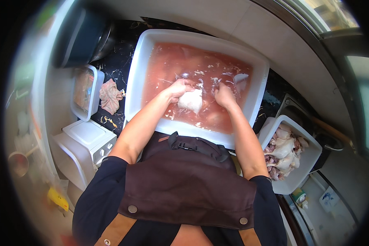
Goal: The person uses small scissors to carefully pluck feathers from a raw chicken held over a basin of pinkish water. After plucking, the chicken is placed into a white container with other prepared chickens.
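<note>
A large white plastic tub [261,101] stands before me, holding reddish water with pale bits afloat. My left hand [182,89] grips a pale piece of raw poultry [190,101] at the water's surface, left of the tub's middle. To its right, my right hand [224,93] is partly in the water with its fingers curled; whether it holds anything is hidden. Blurred pale shapes lie under the surface. At the right, a smaller white tub [310,156] holds a heap of raw poultry pieces [284,150].
On the black marbled counter [118,50], a crumpled cloth [110,97] lies left of the large tub, beside a clear-walled container [93,109]. A white appliance with knobs [90,138] stands at lower left. A sink [290,106] is at the right, near the wall.
</note>
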A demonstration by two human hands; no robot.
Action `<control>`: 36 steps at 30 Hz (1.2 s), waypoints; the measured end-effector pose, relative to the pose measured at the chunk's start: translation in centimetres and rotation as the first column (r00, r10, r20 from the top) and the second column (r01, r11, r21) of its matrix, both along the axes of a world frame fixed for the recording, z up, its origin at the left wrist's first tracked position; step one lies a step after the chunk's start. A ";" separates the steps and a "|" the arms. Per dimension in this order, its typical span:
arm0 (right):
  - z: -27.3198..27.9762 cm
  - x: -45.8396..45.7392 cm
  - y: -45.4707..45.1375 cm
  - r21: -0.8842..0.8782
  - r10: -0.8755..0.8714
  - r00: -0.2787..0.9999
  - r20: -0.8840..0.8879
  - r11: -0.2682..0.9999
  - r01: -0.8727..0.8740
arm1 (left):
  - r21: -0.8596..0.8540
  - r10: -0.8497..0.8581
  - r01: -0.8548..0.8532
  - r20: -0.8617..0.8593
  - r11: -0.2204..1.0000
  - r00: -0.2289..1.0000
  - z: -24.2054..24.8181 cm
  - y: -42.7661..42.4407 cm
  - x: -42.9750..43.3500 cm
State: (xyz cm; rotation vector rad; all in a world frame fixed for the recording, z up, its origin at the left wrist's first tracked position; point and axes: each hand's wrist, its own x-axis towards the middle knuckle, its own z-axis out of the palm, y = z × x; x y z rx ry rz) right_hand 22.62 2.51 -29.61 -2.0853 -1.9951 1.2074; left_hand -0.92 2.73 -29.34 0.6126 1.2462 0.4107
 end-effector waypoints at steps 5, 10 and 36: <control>3.7 -0.8 0.2 -0.084 0.222 0.919 0.326 0.975 -0.206 | 0.124 -0.223 0.503 -0.789 0.855 0.572 -1.5 0.9 0.1; 6.9 -2.4 0.7 0.258 0.092 0.976 -0.199 0.965 -0.038 | 0.308 0.014 0.061 -0.234 0.949 0.972 2.0 1.3 -1.3; 20.4 -3.1 -0.9 0.284 0.108 0.526 -0.844 0.921 0.267 | 0.644 0.127 -0.189 0.143 0.741 0.982 22.3 -0.9 0.7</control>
